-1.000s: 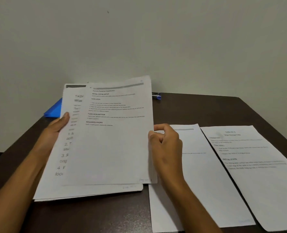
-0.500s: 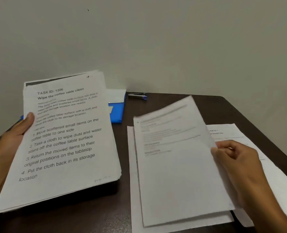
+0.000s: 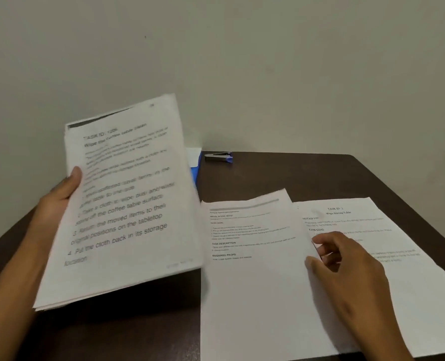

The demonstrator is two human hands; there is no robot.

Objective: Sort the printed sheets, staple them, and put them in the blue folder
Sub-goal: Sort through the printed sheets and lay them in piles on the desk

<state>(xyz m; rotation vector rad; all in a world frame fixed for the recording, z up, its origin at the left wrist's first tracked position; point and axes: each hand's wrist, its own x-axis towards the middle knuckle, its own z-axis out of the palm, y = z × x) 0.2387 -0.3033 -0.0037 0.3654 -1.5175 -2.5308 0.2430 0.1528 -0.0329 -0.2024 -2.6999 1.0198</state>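
Your left grip [image 3: 60,196] clamps the unsorted stack [image 3: 127,199] at its left long edge, thumb on top, fingers hidden beneath; the stack is raised off the desk [image 3: 281,175] and tilted, its long axis running away from you. Your right grip [image 3: 346,264] hovers with fingers loosely curled over the seam between two sorted piles, holding nothing, fingertips [image 3: 318,241] at or just above the right edge of the middle pile [image 3: 252,269]; contact cannot be confirmed. That pile lies flat, long axis also away from you, just right of the stack; the right pile [image 3: 372,220], headed "Wipe Dining Table", lies beside it, its near left part under your right hand. The stack's top sheet reads "Wipe the coffee table clean", so it probably needs its own place. The right grip is the nearer free one; the stack lies to its left. The stapler [image 3: 218,156] and the blue folder [image 3: 196,168], mostly hidden behind the stack, wait at the far edge.
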